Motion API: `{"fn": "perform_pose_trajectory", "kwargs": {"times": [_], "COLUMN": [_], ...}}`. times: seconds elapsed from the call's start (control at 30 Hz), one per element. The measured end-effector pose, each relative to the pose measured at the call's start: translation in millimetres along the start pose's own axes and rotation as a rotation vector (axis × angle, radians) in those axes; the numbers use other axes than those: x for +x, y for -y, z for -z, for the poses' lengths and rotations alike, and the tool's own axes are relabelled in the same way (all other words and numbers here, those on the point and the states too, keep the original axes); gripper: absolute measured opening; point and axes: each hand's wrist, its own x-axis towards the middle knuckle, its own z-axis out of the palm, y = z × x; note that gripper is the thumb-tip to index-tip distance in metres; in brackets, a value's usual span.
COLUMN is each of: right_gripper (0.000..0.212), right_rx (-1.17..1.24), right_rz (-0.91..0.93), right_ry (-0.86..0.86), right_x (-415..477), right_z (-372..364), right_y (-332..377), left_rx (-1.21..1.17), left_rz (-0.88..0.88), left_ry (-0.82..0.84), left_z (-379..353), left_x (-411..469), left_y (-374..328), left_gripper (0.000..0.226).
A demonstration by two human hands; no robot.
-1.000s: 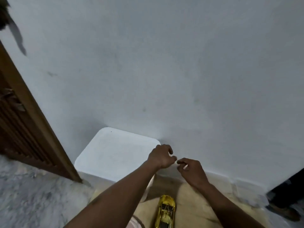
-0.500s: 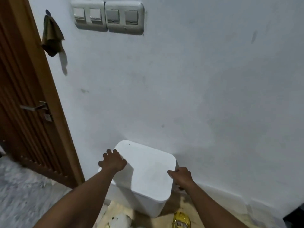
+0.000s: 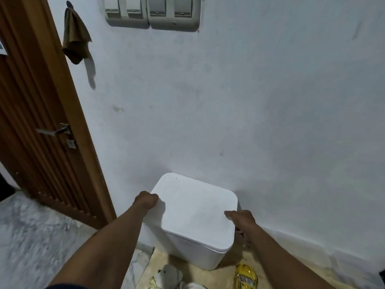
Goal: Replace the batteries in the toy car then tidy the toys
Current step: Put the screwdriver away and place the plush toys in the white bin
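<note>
Head view, from left to right: I see a wooden door, then my left hand curled over the left edge of a white lidded bin against the wall, its grip closed on the lid. My right hand clasps the lid's right edge. Below, a plush toy and the yellow toy car lie on the floor.

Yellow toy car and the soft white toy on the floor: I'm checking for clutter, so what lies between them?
In the head view, only bare tan floor separates the yellow toy car from the soft white toy.
</note>
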Motion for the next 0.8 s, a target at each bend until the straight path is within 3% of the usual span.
{"fn": "perform_pose_trajectory", "kwargs": {"times": [0.23,0.4,0.8], "right_gripper": [0.043,0.023,0.02], "right_rx": [-0.115,-0.118,-0.171], "right_rz": [0.051,0.134,0.226], "right_ry": [-0.09,-0.132,-0.219], "right_x": [0.4,-6.6,-12.2], "right_z": [-1.6,-0.3,-1.9], "right_y": [2.0,0.8,13.6], "left_rx": [-0.146,-0.158,-0.099], "left_rz": [0.006,-0.002,-0.074], "left_ry": [0.014,-0.033,-0.202], "left_z": [-1.3,-1.1,11.0], "left_x": [8.3,9.6,12.3], "left_y": [1.3,2.9,2.0], "left_gripper": [0.04,0.036,0.036]}}
